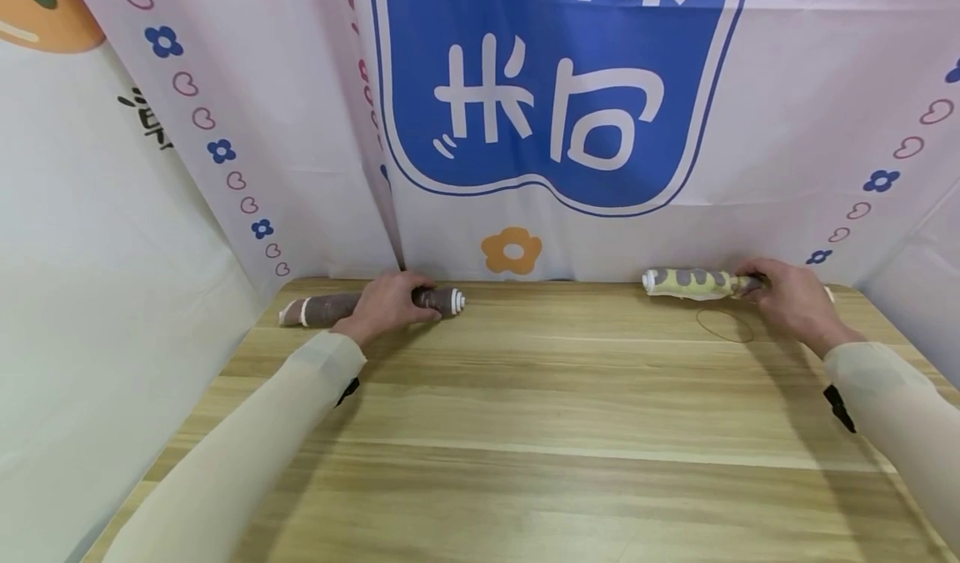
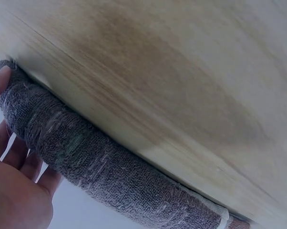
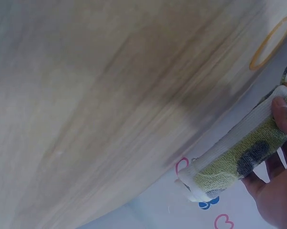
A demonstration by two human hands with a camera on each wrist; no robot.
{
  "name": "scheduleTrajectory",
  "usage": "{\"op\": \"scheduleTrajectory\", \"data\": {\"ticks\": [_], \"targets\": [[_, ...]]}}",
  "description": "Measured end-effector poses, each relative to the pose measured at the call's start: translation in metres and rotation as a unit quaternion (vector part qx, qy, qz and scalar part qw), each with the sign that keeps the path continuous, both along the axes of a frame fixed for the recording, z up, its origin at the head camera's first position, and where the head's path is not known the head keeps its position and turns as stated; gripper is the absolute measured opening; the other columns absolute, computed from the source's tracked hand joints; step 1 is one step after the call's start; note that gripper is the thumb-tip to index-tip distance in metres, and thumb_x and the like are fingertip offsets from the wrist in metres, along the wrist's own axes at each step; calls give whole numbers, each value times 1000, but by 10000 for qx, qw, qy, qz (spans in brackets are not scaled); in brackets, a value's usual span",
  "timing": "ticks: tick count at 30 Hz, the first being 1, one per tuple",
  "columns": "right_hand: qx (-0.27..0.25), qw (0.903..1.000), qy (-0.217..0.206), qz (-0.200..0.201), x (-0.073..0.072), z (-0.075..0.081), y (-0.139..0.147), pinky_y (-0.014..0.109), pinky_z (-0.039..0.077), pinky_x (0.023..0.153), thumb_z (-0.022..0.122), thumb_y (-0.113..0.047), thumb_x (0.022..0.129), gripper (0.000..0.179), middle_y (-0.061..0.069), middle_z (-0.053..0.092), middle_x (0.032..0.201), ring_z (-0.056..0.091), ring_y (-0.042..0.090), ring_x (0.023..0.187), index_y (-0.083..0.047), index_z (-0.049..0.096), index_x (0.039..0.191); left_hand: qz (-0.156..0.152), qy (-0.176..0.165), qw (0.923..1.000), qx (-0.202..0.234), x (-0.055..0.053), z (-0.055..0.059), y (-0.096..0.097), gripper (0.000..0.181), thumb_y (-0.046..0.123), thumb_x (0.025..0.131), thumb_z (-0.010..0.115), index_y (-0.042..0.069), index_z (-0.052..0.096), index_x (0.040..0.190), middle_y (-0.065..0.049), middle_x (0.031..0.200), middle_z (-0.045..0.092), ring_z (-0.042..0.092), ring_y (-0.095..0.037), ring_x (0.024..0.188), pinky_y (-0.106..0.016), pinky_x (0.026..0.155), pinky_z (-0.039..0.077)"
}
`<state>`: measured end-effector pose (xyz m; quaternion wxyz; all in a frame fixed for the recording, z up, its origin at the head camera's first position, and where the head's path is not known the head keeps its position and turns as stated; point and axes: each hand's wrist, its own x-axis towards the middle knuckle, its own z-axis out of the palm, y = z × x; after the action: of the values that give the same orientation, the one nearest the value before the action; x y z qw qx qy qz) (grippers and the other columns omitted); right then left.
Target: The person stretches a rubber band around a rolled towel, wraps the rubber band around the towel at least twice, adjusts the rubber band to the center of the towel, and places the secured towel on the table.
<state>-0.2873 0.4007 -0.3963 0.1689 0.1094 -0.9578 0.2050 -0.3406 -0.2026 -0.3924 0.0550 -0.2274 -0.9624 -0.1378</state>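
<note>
My left hand [image 1: 386,306] holds a rolled grey-brown towel [image 1: 330,309] at the back left of the table, fingers behind and thumb in front. Its right end shows white coiled layers, and a pale band crosses it near the left end. In the left wrist view the terry towel [image 2: 110,167] lies along the fingers. At the back right, my right hand [image 1: 795,300] grips a rolled yellow-green towel [image 1: 690,283] with grey spots. An orange band circles this towel [image 3: 220,174] near the thumb in the right wrist view.
A loose rubber band [image 1: 723,326] lies on the wood-grain table [image 1: 525,413], just in front of the spotted towel. Behind the table's back edge hangs a white printed cloth [image 1: 585,238] with a blue sign. Another white cloth [image 1: 112,296] hangs along the left side.
</note>
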Motion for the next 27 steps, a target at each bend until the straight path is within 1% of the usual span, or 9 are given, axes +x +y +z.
{"op": "scheduleTrajectory", "data": {"ticks": [6,9,15,19,24,27], "targets": [[35,10000,-34,17,-3,-2,2,70,45,86,68,8,89,27,33,68,117,62,55,100,2,71,116,52,73,9999,-64,-1,-1,-1,50,35,85,91,9,77,126,-10,120,76,70,-32,106,-52,92,55],[34,9999,-133,14,-2,-4,3,71,44,86,70,8,90,27,34,68,118,61,56,100,3,71,116,67,76,9999,-80,-1,-3,0,49,35,86,91,10,77,126,-10,119,76,69,-32,106,-52,91,55],[3,9996,-272,-19,-1,-8,4,72,43,90,72,7,91,28,36,65,123,60,57,104,4,71,119,85,54,9999,-61,-1,-5,1,47,33,87,90,11,77,126,-9,119,76,70,-32,107,-53,91,55],[-14,9996,-282,-23,-1,-9,5,72,43,90,71,8,92,29,38,64,125,60,57,105,5,70,120,110,63,9999,-46,-1,-5,1,44,32,87,90,11,78,125,-9,118,76,70,-32,106,-53,91,56],[-37,9998,-194,17,-2,-10,4,72,43,90,71,7,93,27,37,64,126,61,58,105,5,71,121,129,82,9998,-97,0,-6,1,41,30,90,88,11,78,125,-9,119,76,70,-31,106,-52,91,56],[-27,9997,-250,15,-3,-11,4,72,43,91,70,7,94,28,37,64,127,61,58,107,5,71,122,125,105,9998,-106,0,-6,2,40,28,91,87,10,78,125,-10,120,76,70,-32,107,-52,91,56]]}}
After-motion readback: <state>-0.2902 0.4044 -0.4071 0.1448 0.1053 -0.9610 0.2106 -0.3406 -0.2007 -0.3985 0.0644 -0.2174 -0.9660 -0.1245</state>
